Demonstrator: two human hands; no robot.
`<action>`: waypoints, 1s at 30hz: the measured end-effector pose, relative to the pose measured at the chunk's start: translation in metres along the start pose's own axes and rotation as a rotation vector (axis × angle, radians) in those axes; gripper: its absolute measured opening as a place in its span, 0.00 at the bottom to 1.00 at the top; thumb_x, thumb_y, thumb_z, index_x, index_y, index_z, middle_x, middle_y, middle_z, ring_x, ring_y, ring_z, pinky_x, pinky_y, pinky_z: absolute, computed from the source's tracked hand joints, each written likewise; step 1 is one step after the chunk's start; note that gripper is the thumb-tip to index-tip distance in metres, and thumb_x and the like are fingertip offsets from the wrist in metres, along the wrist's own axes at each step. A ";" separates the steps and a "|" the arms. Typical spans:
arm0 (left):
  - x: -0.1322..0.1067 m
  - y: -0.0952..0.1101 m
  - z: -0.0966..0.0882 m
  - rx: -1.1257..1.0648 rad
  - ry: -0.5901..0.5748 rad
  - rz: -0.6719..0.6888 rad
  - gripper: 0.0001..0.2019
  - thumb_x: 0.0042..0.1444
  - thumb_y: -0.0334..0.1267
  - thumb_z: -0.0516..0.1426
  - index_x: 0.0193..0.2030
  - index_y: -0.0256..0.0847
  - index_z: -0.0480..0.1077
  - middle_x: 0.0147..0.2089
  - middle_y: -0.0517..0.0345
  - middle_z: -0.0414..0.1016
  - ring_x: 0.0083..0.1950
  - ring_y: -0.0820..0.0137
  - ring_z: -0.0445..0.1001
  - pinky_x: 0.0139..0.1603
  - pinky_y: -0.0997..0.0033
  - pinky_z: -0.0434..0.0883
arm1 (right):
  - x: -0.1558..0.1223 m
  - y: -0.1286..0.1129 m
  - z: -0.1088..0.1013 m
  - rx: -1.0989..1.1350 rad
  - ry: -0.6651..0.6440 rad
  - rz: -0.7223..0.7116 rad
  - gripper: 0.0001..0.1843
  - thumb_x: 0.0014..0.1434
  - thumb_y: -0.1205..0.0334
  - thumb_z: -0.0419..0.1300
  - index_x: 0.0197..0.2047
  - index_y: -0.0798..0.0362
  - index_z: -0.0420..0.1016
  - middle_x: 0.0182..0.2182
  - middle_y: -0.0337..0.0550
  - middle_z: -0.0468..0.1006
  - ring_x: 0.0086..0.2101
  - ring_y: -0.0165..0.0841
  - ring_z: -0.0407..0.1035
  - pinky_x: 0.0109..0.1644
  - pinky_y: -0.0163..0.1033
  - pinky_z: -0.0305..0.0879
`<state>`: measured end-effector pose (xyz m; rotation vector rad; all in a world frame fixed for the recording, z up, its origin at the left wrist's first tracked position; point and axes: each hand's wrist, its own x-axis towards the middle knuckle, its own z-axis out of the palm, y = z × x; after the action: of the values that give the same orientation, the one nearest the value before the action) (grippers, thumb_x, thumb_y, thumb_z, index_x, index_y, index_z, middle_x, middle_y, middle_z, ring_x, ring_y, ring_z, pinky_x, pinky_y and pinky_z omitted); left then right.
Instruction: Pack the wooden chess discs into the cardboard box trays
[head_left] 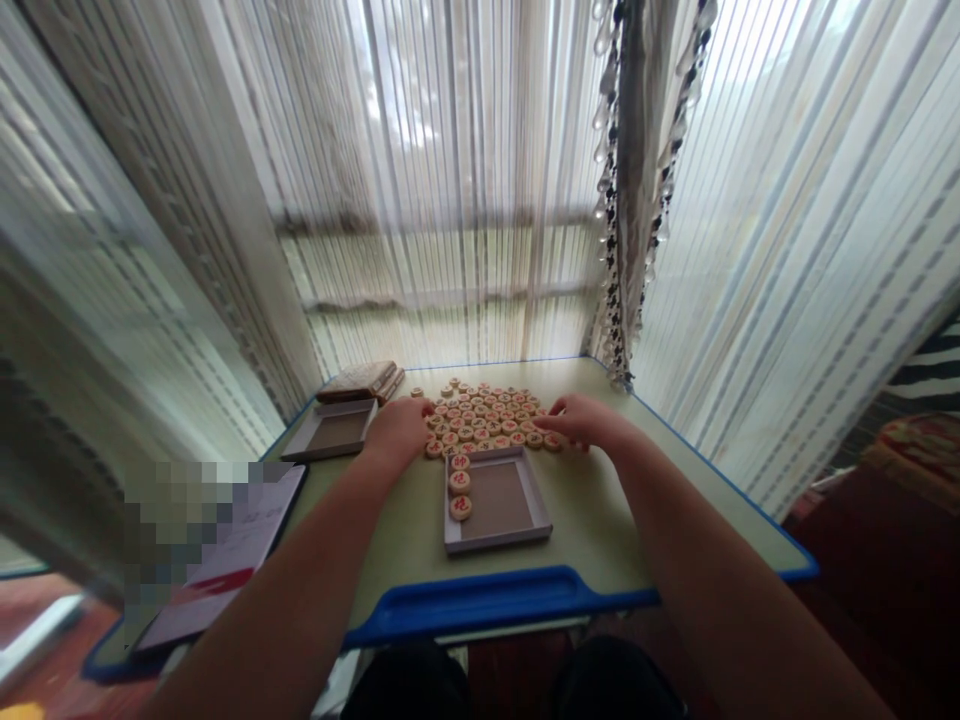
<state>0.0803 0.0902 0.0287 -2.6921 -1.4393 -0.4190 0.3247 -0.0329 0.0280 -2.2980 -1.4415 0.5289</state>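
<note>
Several round wooden game pieces (484,412) with red or dark marks lie spread over the far middle of a pale table (600,520). My left hand (401,428) rests at the pile's left edge, fingers curled onto the pieces. My right hand (581,420) reaches in from the right, its fingers pinched at the pieces on the pile's right edge. In front of the pile lies a shallow grey box tray (517,535) with three pieces (459,485) lined up along its left side.
A second shallow tray (334,432) lies at the far left, with a folded wooden board (360,380) behind it. A tablet or paper (240,545) sits at the near left. The table has a blue rim (480,600). Sheer curtains (465,180) close in behind and beside the table.
</note>
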 end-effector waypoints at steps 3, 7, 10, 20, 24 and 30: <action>0.000 0.003 0.000 -0.003 0.025 0.024 0.17 0.51 0.30 0.47 0.41 0.44 0.73 0.44 0.54 0.74 0.46 0.67 0.71 0.46 0.72 0.67 | 0.003 -0.001 0.001 -0.166 0.207 -0.043 0.23 0.50 0.45 0.56 0.34 0.58 0.77 0.29 0.52 0.78 0.32 0.37 0.71 0.32 0.35 0.64; -0.002 0.004 0.000 0.009 0.011 -0.004 0.17 0.49 0.30 0.48 0.43 0.45 0.72 0.45 0.53 0.74 0.47 0.65 0.71 0.45 0.70 0.67 | 0.005 -0.003 0.004 -0.228 0.242 -0.073 0.20 0.50 0.48 0.55 0.34 0.56 0.77 0.32 0.52 0.78 0.33 0.38 0.71 0.34 0.36 0.62; -0.003 0.002 0.000 0.029 -0.052 -0.071 0.16 0.48 0.33 0.51 0.44 0.44 0.72 0.45 0.49 0.74 0.46 0.62 0.71 0.43 0.68 0.68 | 0.005 -0.004 0.005 -0.246 0.231 -0.071 0.19 0.52 0.50 0.54 0.34 0.56 0.78 0.32 0.52 0.78 0.34 0.38 0.71 0.34 0.36 0.61; -0.009 0.005 -0.009 0.114 -0.087 -0.080 0.18 0.52 0.30 0.48 0.48 0.44 0.69 0.46 0.47 0.73 0.45 0.62 0.72 0.40 0.69 0.68 | 0.007 -0.007 0.012 -0.230 0.276 -0.053 0.15 0.52 0.55 0.54 0.36 0.54 0.77 0.32 0.47 0.78 0.34 0.34 0.70 0.34 0.34 0.60; -0.009 0.005 -0.006 0.123 -0.090 -0.012 0.17 0.54 0.30 0.45 0.45 0.44 0.70 0.44 0.48 0.74 0.44 0.64 0.73 0.39 0.69 0.69 | 0.008 -0.007 0.014 -0.198 0.256 -0.069 0.15 0.52 0.57 0.53 0.37 0.54 0.76 0.32 0.46 0.78 0.32 0.32 0.70 0.31 0.33 0.59; -0.009 0.007 -0.004 0.124 -0.118 0.066 0.12 0.54 0.32 0.47 0.38 0.40 0.71 0.43 0.48 0.74 0.44 0.63 0.73 0.40 0.67 0.68 | 0.010 -0.005 0.016 -0.204 0.262 -0.088 0.14 0.51 0.58 0.53 0.37 0.53 0.76 0.33 0.45 0.78 0.33 0.33 0.69 0.34 0.33 0.60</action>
<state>0.0803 0.0781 0.0302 -2.6952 -1.3500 -0.1637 0.3167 -0.0199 0.0153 -2.3379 -1.5145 0.0528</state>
